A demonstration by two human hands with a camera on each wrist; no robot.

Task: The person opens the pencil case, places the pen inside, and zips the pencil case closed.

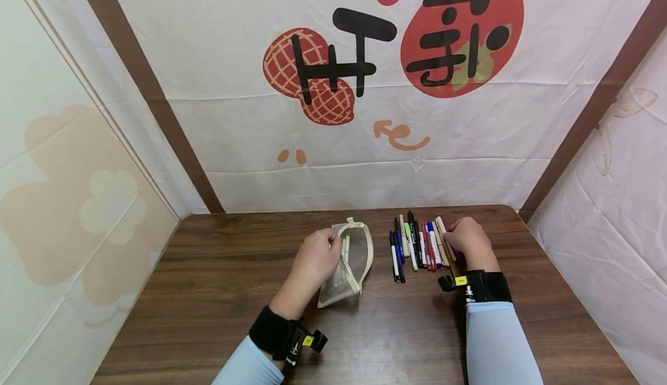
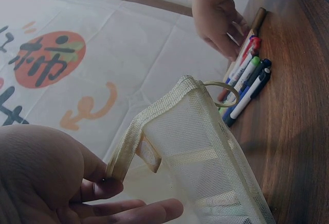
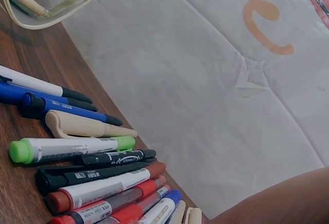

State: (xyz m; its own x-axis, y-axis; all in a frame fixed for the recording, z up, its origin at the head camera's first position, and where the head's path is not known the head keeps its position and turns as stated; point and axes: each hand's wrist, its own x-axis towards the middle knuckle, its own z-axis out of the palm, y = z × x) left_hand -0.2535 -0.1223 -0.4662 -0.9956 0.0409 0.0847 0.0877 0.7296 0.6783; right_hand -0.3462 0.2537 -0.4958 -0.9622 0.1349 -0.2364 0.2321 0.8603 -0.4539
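My left hand [image 1: 318, 257] pinches the rim of a cream mesh pouch [image 1: 333, 293] between thumb and finger. The pouch is unzipped and tilted, and a few pens [image 1: 346, 246] show inside it. In the left wrist view its zipper band [image 2: 154, 112] runs up from my fingertips. To the right, a row of pens and markers [image 1: 411, 246] lies side by side on the table. My right hand [image 1: 471, 243] is at the right end of this row, its fingers against the last pens. Whether it grips one is hidden; the right wrist view shows only a blurred edge of the hand.
The brown wooden table [image 1: 234, 292] backs onto a white printed cloth [image 1: 250, 188], with cloth walls at both sides. In the right wrist view a green-capped marker [image 3: 72, 148] and a beige pen [image 3: 87, 125] lie among blue, black and red ones.
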